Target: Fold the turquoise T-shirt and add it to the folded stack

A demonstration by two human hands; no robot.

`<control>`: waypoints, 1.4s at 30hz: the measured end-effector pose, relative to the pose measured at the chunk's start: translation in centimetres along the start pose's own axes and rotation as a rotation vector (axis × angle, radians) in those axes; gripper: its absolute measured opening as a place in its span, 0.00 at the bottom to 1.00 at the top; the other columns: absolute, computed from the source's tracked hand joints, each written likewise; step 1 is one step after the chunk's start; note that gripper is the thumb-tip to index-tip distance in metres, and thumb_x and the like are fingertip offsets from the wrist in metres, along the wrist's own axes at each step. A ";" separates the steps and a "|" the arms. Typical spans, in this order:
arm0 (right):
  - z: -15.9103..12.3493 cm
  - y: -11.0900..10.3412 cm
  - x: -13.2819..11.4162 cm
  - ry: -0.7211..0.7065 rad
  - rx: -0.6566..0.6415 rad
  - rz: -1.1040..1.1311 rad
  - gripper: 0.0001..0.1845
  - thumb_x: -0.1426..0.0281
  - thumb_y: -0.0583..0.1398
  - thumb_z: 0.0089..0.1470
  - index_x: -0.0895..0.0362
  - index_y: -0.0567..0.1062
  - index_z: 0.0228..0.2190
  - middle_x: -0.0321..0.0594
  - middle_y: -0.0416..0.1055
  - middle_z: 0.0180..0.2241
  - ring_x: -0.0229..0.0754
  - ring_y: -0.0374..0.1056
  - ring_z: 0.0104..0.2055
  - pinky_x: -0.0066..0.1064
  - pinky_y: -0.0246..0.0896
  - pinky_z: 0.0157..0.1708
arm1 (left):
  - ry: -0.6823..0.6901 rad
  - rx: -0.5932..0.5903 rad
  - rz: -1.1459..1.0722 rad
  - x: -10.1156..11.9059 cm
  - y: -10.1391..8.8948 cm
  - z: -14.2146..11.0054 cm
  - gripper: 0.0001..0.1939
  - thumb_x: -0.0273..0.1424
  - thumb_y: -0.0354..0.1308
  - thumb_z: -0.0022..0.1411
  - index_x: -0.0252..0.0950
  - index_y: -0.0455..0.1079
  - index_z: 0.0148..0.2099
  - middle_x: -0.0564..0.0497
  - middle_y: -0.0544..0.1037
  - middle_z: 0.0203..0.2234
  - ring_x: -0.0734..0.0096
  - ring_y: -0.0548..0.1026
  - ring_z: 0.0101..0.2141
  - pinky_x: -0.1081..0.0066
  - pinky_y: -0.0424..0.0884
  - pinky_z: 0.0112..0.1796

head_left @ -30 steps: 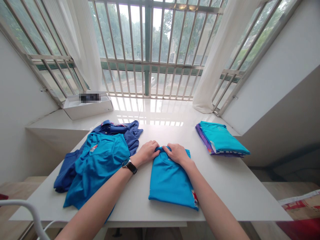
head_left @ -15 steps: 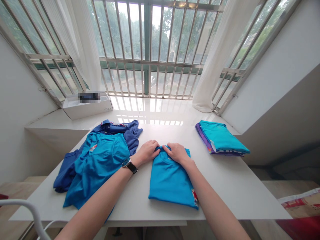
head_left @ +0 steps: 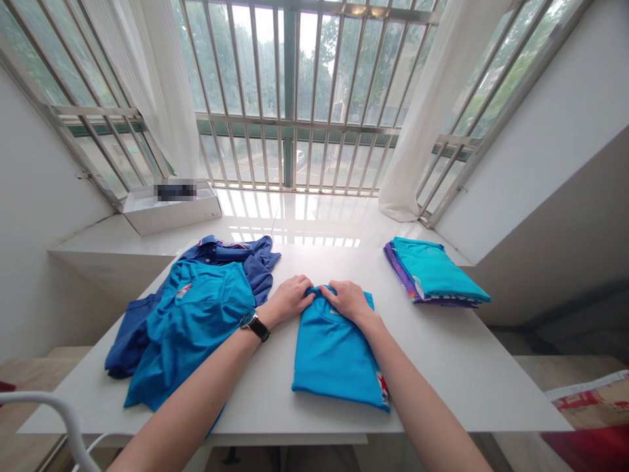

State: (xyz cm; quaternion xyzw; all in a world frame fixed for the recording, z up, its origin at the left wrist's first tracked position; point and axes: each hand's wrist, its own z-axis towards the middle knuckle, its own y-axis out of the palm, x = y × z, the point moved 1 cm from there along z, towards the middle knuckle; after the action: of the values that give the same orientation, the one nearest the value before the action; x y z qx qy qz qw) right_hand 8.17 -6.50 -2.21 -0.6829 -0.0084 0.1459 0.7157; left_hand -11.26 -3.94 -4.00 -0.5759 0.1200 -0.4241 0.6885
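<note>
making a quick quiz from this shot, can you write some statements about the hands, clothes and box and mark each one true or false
The left hand and the right hand both touch the folded blue shirt. True.
The watch is on the right wrist. False: the watch is on the left.
The loose blue shirt lies partly over dark blue clothing. True.
The folded stack has a red top piece. False: it is teal.
The white box is on the windowsill. True.
</note>
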 end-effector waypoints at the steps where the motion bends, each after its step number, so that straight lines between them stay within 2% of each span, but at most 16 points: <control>1: 0.0 0.0 0.0 0.002 0.001 0.002 0.25 0.52 0.48 0.66 0.53 0.77 0.34 0.44 0.79 0.37 0.45 0.74 0.40 0.30 0.56 0.35 | 0.002 0.005 -0.013 -0.1 0.1 0.0 0.08 0.33 0.53 0.67 0.35 0.69 0.44 0.45 0.75 0.40 0.61 0.72 0.42 0.64 0.69 0.45; 8: 0.0 0.1 0.1 0.040 0.004 -0.026 0.28 0.52 0.46 0.66 0.54 0.79 0.35 0.47 0.80 0.37 0.47 0.74 0.40 0.31 0.57 0.36 | 0.001 -0.003 -0.022 -0.2 0.1 0.0 0.08 0.33 0.54 0.67 0.36 0.70 0.44 0.45 0.75 0.41 0.61 0.72 0.42 0.64 0.69 0.46; 14: 0.0 0.2 0.0 0.023 0.000 -0.049 0.30 0.52 0.46 0.66 0.54 0.81 0.31 0.46 0.80 0.35 0.47 0.75 0.38 0.31 0.57 0.35 | -0.001 -0.013 -0.023 -0.2 0.3 0.1 0.07 0.32 0.54 0.66 0.36 0.70 0.44 0.45 0.75 0.42 0.61 0.72 0.43 0.63 0.69 0.46; 19: 0.1 0.3 0.0 0.008 0.078 -0.015 0.27 0.54 0.49 0.66 0.53 0.80 0.28 0.44 0.80 0.32 0.45 0.74 0.35 0.30 0.53 0.31 | -0.001 0.013 -0.130 -0.4 0.5 0.1 0.08 0.32 0.54 0.66 0.36 0.71 0.45 0.44 0.75 0.44 0.59 0.72 0.46 0.61 0.69 0.50; 22: 0.0 0.2 0.1 -0.005 0.191 0.018 0.27 0.55 0.50 0.65 0.53 0.76 0.23 0.41 0.79 0.29 0.42 0.72 0.31 0.30 0.49 0.29 | -0.085 0.093 -0.371 -0.5 0.6 0.2 0.14 0.34 0.58 0.64 0.36 0.71 0.51 0.41 0.73 0.50 0.56 0.70 0.52 0.57 0.66 0.54; 25: -0.1 0.0 0.4 -0.039 0.329 0.066 0.27 0.55 0.50 0.66 0.54 0.73 0.20 0.39 0.76 0.24 0.40 0.69 0.27 0.30 0.46 0.27 | -0.314 0.145 -0.834 0.1 0.2 0.4 0.31 0.39 0.65 0.58 0.36 0.64 0.61 0.39 0.70 0.56 0.53 0.70 0.54 0.57 0.68 0.54; 27: -0.2 0.0 0.7 -0.064 0.436 0.107 0.28 0.55 0.50 0.66 0.55 0.70 0.19 0.38 0.73 0.21 0.38 0.66 0.24 0.30 0.45 0.27 | -0.416 0.062 -1.205 1.1 -0.4 0.3 0.35 0.43 0.66 0.58 0.37 0.62 0.63 0.39 0.72 0.54 0.52 0.74 0.52 0.58 0.71 0.50; 29: -0.2 0.0 1.0 -0.091 0.541 0.160 0.29 0.55 0.49 0.66 0.55 0.68 0.18 0.37 0.69 0.19 0.37 0.63 0.23 0.30 0.45 0.27 | -0.424 -0.094 -1.507 2.2 -1.0 0.1 0.32 0.44 0.65 0.59 0.35 0.65 0.61 0.38 0.76 0.50 0.53 0.76 0.48 0.60 0.73 0.48; 31: -0.2 0.0 1.2 -0.112 0.632 0.234 0.29 0.55 0.49 0.66 0.55 0.65 0.16 0.36 0.66 0.18 0.36 0.59 0.22 0.29 0.46 0.26 | -0.403 -0.234 -1.689 3.2 -1.4 -0.2 0.28 0.42 0.65 0.60 0.32 0.69 0.57 0.38 0.78 0.47 0.53 0.78 0.47 0.61 0.74 0.47; 34: -0.3 -0.3 1.4 -0.099 0.730 0.368 0.30 0.55 0.49 0.65 0.54 0.60 0.15 0.33 0.60 0.16 0.35 0.53 0.20 0.29 0.46 0.25 | -0.440 -0.342 -1.792 4.2 -1.2 -0.7 0.26 0.38 0.68 0.57 0.32 0.71 0.55 0.39 0.79 0.47 0.53 0.78 0.48 0.62 0.73 0.49; 37: -0.5 -0.8 1.2 -0.039 0.757 0.475 0.30 0.53 0.47 0.65 0.53 0.56 0.14 0.32 0.56 0.15 0.35 0.51 0.20 0.29 0.48 0.25 | -0.523 -0.399 -1.791 5.2 -0.6 -1.1 0.29 0.33 0.71 0.53 0.34 0.70 0.57 0.40 0.78 0.49 0.50 0.77 0.49 0.58 0.73 0.51; 42: -0.6 -1.4 1.1 0.034 0.676 0.580 0.31 0.49 0.46 0.63 0.53 0.55 0.15 0.32 0.56 0.16 0.36 0.52 0.21 0.29 0.51 0.25 | -0.646 -0.348 -1.790 6.7 0.1 -1.2 0.34 0.25 0.73 0.47 0.35 0.70 0.57 0.39 0.80 0.47 0.48 0.78 0.48 0.55 0.74 0.51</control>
State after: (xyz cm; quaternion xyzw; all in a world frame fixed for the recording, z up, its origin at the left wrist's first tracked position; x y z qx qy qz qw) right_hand 9.59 -6.91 -1.09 -0.3869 0.2436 0.3240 0.8283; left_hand -7.89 -9.58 -2.25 -0.6368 -0.4972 -0.5891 0.0152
